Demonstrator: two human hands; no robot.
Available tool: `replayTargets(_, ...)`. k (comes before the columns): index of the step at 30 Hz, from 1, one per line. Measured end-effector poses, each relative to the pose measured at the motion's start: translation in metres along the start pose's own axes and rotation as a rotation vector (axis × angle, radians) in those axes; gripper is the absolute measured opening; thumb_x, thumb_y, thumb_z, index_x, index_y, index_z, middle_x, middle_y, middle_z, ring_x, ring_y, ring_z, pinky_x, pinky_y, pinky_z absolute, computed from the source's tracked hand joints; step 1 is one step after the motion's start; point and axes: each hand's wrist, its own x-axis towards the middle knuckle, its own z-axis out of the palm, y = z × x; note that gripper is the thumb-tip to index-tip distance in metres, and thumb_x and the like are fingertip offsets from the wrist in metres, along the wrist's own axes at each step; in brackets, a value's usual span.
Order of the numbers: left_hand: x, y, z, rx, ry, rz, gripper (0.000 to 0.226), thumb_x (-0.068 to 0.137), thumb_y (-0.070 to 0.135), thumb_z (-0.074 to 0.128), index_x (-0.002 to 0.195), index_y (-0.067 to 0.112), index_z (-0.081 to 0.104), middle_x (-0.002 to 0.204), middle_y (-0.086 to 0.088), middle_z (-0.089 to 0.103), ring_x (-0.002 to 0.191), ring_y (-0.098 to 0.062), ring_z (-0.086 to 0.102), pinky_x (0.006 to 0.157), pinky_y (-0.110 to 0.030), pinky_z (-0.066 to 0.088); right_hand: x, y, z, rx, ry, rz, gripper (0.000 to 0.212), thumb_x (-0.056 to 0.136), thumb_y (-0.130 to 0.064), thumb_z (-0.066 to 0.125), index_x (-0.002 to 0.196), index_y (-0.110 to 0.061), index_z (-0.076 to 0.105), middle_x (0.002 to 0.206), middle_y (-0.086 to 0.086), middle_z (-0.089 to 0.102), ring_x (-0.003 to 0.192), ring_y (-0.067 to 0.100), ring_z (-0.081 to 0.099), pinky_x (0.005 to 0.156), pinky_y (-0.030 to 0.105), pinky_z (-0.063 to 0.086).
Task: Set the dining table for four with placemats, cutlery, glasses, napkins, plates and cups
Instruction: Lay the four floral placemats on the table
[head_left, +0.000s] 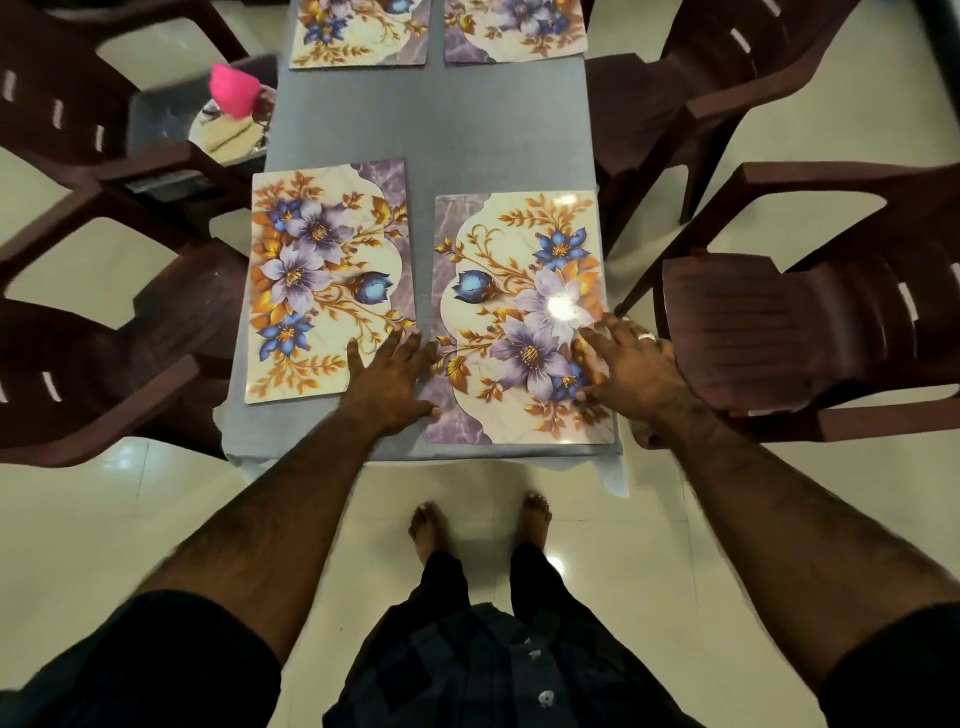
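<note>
A narrow table covered with a grey cloth (441, 119) carries four glossy rectangular placemats printed with purple and blue flowers and gold leaves. The near-left placemat (327, 280) and the near-right placemat (519, 317) lie side by side with a strip of grey cloth between them, and the near-right one sits a little closer to the table's near edge. The far-left placemat (358, 31) and the far-right placemat (514, 28) lie at the far end, cut off by the top of the view. The person's left hand (389, 374) lies flat with fingers straight, spanning the near-left mat's inner corner and the cloth strip. The right hand (631, 361), wearing a ring, presses its spread fingers on the near-right mat's outer edge. The hands are well apart and grip nothing. Dark brown plastic chairs (810, 322) stand along both sides, and on a left chair rests a round tray with a pink object (234, 91), blurred.
</note>
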Motion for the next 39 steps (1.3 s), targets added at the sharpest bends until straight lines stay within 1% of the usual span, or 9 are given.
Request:
replayTargets(3,-0.014,-0.023,-0.006,-0.047,0.056,-0.053,0.093,0.094,0.071,0.057,0.167,0.037,0.011,0.177,0.003,0.001,0.163,-0.021,-0.006,0.125,-0.065,-0.006,-0.001,-0.028,-0.008,0.029,0.077,-0.008,0.092,0.079,-0.069,0.074,0.156,-0.041,0.031,0.169,0.004,0.024,0.150,0.037,0.029,0.118,0.063,0.029)
replayTargets(6,-0.034,-0.062,-0.006,-0.085,0.085,-0.145,0.083,0.094,0.063,0.063,0.164,0.036,0.027,0.176,0.002,0.012,0.162,-0.022,0.004,0.127,-0.063,0.005,0.012,-0.077,-0.011,0.026,0.026,-0.104,0.087,0.085,-0.070,0.068,0.159,-0.039,0.032,0.172,0.002,0.018,0.153,0.035,0.026,0.120,0.061,0.025)
replayTargets(10,-0.056,-0.130,-0.004,-0.080,0.137,-0.254,0.075,0.094,0.055,0.066,0.159,0.031,0.038,0.170,-0.003,0.027,0.158,-0.026,0.019,0.124,-0.065,0.011,0.038,-0.160,-0.009,-0.024,0.028,-0.215,0.082,0.092,-0.060,0.064,0.161,-0.032,0.030,0.173,0.006,0.017,0.153,0.037,0.028,0.116,0.056,0.031)
replayTargets(14,-0.054,-0.199,0.001,-0.108,0.164,-0.289,0.072,0.094,0.052,0.065,0.158,0.029,0.039,0.166,-0.005,0.036,0.155,-0.031,0.027,0.122,-0.070,0.014,0.080,-0.224,-0.008,-0.068,-0.019,-0.244,0.081,0.092,-0.051,0.067,0.160,-0.027,0.032,0.172,0.009,0.019,0.150,0.039,0.033,0.114,0.057,0.036)
replayTargets(18,-0.015,-0.267,0.009,-0.103,0.076,-0.168,0.089,0.092,0.063,0.061,0.165,0.032,0.021,0.173,-0.001,0.023,0.160,-0.028,0.015,0.122,-0.072,0.006,0.134,-0.272,0.000,-0.117,0.015,-0.184,0.076,0.094,-0.040,0.064,0.161,-0.022,0.033,0.172,0.010,0.021,0.152,0.037,0.032,0.115,0.060,0.035)
replayTargets(22,0.019,-0.284,-0.001,-0.015,0.055,0.016,0.098,0.092,0.076,0.050,0.167,0.034,0.003,0.177,0.003,0.006,0.163,-0.024,-0.002,0.119,-0.075,-0.002,0.160,-0.260,-0.002,-0.209,0.015,-0.112,0.087,0.089,-0.048,0.067,0.162,-0.017,0.031,0.171,0.011,0.024,0.154,0.035,0.028,0.117,0.066,0.029)
replayTargets(25,0.048,-0.316,-0.009,-0.036,0.066,0.078,0.098,0.092,0.076,0.053,0.167,0.035,0.006,0.176,0.003,0.006,0.163,-0.025,-0.002,0.118,-0.076,-0.003,0.187,-0.272,-0.007,-0.177,-0.011,-0.054,0.103,0.083,-0.062,0.074,0.164,-0.023,0.024,0.173,0.004,0.018,0.158,0.030,0.018,0.121,0.065,0.023)
replayTargets(30,0.080,-0.341,-0.031,-0.020,0.043,0.183,0.099,0.089,0.071,0.064,0.166,0.035,0.013,0.177,0.002,0.005,0.163,-0.024,-0.003,0.122,-0.075,0.003,0.214,-0.276,-0.023,-0.189,-0.081,-0.011,0.106,0.080,-0.065,0.076,0.164,-0.031,0.022,0.174,0.005,0.011,0.160,0.032,0.011,0.121,0.066,0.020)
replayTargets(39,0.043,-0.341,-0.012,-0.071,0.092,0.169,0.105,0.077,0.067,0.079,0.163,0.034,0.029,0.171,0.003,0.029,0.157,-0.024,0.023,0.124,-0.064,0.012,0.173,-0.280,-0.001,-0.219,-0.106,-0.023,0.114,0.079,-0.059,0.081,0.166,-0.029,0.014,0.175,0.000,0.008,0.160,0.027,0.013,0.118,0.066,0.024)
